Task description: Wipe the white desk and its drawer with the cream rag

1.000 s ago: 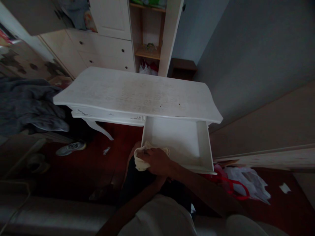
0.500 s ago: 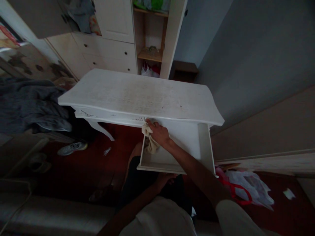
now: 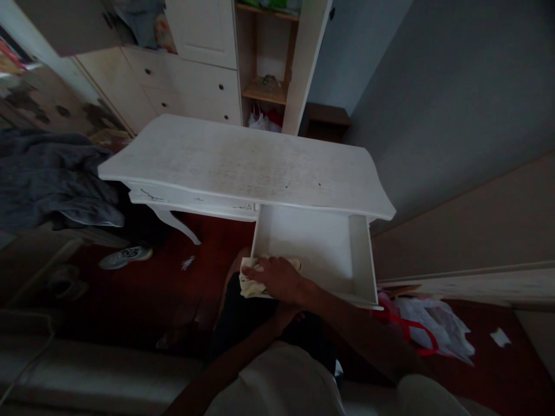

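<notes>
A cream cloth (image 3: pixel 250 286) is bunched under my right hand (image 3: pixel 280 278), whose fingers press it over the front left corner of the pulled-out drawer (image 3: pixel 363 254). Part of the cloth lies inside the drawer and part hangs over its edge. The drawer juts from a white table (image 3: pixel 182 153) with grey smudges and small dark marks on its top. Below the drawer front, close to my lap, is my left hand (image 3: pixel 287 316); shadow and the right wrist hide its fingers.
A white cabinet (image 3: pixel 195 75) with drawers and an open door stands behind the table. Dark grey fabric (image 3: pixel 52 179) is heaped at left. A sneaker (image 3: pixel 125 257) lies on the red floor, and a plastic bag (image 3: pixel 433 323) is at right.
My right hand has drawn the cloth toward me, from the drawer's back left side near the tabletop to its front left corner. My left hand stays below the drawer.
</notes>
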{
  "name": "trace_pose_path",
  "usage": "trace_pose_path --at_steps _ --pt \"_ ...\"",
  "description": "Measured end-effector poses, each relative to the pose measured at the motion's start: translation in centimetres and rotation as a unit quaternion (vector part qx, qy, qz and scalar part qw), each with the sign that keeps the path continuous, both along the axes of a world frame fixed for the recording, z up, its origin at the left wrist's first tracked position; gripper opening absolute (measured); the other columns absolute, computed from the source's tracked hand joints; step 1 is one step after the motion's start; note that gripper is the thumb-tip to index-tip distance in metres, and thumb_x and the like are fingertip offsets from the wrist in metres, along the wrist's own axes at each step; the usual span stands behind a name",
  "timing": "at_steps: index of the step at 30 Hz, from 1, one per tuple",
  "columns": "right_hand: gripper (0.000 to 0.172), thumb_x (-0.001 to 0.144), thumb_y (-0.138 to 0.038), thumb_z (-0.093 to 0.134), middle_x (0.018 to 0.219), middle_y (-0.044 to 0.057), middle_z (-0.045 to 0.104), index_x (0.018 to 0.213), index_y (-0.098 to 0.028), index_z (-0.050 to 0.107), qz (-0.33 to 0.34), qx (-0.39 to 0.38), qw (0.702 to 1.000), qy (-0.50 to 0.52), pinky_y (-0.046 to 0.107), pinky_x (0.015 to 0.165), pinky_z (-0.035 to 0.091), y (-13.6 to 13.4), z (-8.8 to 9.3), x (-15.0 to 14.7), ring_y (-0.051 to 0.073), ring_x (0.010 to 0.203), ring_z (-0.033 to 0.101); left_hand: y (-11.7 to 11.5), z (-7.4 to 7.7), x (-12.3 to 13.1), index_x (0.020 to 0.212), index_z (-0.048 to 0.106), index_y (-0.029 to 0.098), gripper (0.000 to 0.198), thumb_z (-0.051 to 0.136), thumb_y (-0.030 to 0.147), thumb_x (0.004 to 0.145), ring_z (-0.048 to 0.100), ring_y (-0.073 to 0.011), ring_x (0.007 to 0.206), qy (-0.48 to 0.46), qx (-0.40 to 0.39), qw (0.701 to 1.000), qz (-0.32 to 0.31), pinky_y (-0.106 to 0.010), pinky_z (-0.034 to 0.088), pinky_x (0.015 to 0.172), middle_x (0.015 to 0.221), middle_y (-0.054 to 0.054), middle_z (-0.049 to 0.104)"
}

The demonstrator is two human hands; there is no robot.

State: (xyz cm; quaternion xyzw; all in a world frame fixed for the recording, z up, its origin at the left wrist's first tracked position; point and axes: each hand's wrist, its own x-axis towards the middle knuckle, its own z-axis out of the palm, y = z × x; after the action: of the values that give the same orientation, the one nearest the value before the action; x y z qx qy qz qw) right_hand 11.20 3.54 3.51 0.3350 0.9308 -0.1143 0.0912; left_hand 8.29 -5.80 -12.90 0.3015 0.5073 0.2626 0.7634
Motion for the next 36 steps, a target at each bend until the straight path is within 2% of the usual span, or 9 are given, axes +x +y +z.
trace_pose_path --at_steps 5,10,14,17,20,25,32,36 --pt "0.046 0.098 -0.022 0.043 0.133 0.013 0.056 0.142 -0.034 0.047 0.064 0.013 0.998 0.006 0.043 0.086 0.05 -0.5 0.1 1.2 0.028 0.113 0.057 0.1 -0.2 0.1 0.06 0.065 0.015 0.034 0.074 0.048 0.059 0.055 -0.013 0.057 0.022 -0.002 1.0 -0.007 -0.028 0.044 0.062 0.059 -0.002 0.063" --pt "0.046 0.094 -0.022 0.054 0.144 0.01 0.05 0.137 -0.038 0.055 0.061 -0.053 0.997 0.009 0.045 0.097 0.044 -0.4 -0.3 4.5 0.027 0.122 0.053 0.2 -0.4 0.2 0.066 0.069 0.014 0.035 0.078 0.047 0.057 0.053 -0.0118 0.054 0.042 -0.017 0.999 -0.016 -0.026 0.041 0.059 0.058 0.0 0.063" --pt "0.047 0.085 -0.03 0.067 0.147 0.01 0.049 0.131 -0.036 0.062 0.015 -0.116 0.993 0.008 0.048 0.103 0.041 -1.1 -0.3 8.1 0.032 0.131 0.047 0.2 -0.4 0.3 0.07 0.07 0.016 0.031 0.078 0.044 0.061 0.057 -0.0123 0.057 0.041 -0.016 0.999 -0.01 -0.026 0.044 0.06 0.063 -0.001 0.066" --pt "0.047 0.086 -0.022 0.061 0.149 0.008 0.047 0.131 -0.036 0.063 -0.043 -0.137 0.989 0.02 0.049 0.108 0.036 -2.4 0.0 10.9 0.031 0.135 0.044 0.2 -0.2 0.3 0.07 0.068 0.017 0.029 0.08 0.04 0.057 0.056 -0.0132 0.056 0.058 -0.002 0.998 0.007 -0.027 0.043 0.057 0.063 -0.001 0.066" --pt "0.055 0.082 -0.011 0.056 0.151 0.005 0.046 0.129 -0.037 0.064 -0.111 -0.132 0.985 0.023 0.048 0.111 0.032 -4.2 0.2 13.5 0.029 0.137 0.041 0.3 0.0 0.1 0.057 0.062 0.018 0.03 0.078 0.043 0.058 0.055 -0.0147 0.054 0.076 0.007 0.997 -0.003 -0.028 0.043 0.058 0.053 0.0 0.06" --pt "0.065 0.072 -0.001 0.05 0.153 0.003 0.043 0.127 -0.031 0.066 -0.205 -0.083 0.975 0.018 0.052 0.116 0.025 -7.0 -0.2 16.2 0.031 0.143 0.031 0.3 -0.6 -0.3 0.058 0.06 0.019 0.039 0.075 0.056 0.056 0.058 -0.017 0.059 0.069 0.036 0.997 -0.012 -0.03 0.045 0.061 0.056 -0.001 0.062" --pt "0.066 0.058 0.004 0.05 0.147 0.003 0.051 0.113 -0.027 0.072 -0.239 -0.039 0.969 0.053 0.05 0.116 0.029 -7.6 -2.0 20.8 0.028 0.142 0.034 0.3 -1.2 -0.5 0.058 0.064 0.019 0.043 0.074 0.061 0.057 0.061 -0.019 0.064 0.088 0.048 0.994 -0.04 -0.032 0.047 0.065 0.06 -0.003 0.066" --pt "0.062 0.06 0.006 0.051 0.148 0.003 0.051 0.107 -0.026 0.074 -0.204 -0.04 0.977 0.046 0.052 0.116 0.03 -6.9 -2.1 23.2 0.028 0.146 0.03 0.3 -1.8 -0.4 0.058 0.065 0.019 0.047 0.073 0.066 0.054 0.059 -0.0183 0.062 0.091 0.051 0.994 -0.042 -0.032 0.046 0.065 0.06 -0.003 0.065"
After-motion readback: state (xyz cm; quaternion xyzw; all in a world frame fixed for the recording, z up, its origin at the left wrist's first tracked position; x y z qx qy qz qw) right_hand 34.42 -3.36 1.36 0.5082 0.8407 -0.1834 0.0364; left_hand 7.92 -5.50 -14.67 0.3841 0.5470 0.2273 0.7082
